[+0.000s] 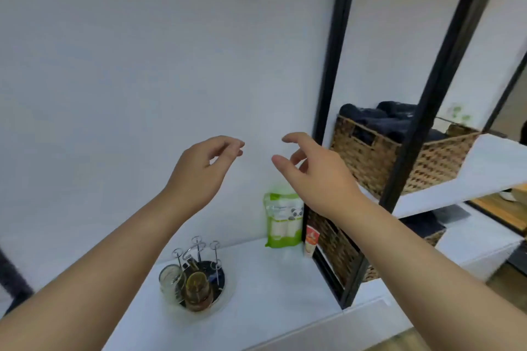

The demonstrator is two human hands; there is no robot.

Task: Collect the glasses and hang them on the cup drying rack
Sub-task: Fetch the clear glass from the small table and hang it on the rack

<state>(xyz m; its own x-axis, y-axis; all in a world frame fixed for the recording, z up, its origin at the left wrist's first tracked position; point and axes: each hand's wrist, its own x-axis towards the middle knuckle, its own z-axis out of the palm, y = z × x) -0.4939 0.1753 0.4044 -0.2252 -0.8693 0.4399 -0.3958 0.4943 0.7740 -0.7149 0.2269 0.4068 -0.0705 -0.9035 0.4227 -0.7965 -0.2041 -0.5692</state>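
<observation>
So both hands, left hand & right hand, hang loose w/ nothing held; next glass should drop mouth-down on a free rack prong.

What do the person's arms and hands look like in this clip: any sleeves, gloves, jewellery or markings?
Both forearms are bare as far as the frame shows, with no sleeves in view. The left hand and right hand wear no gloves. No rings, watch, bracelet or markings show on the fingers or wrists. The nails look short and unpainted, though the picture is somewhat soft.
</observation>
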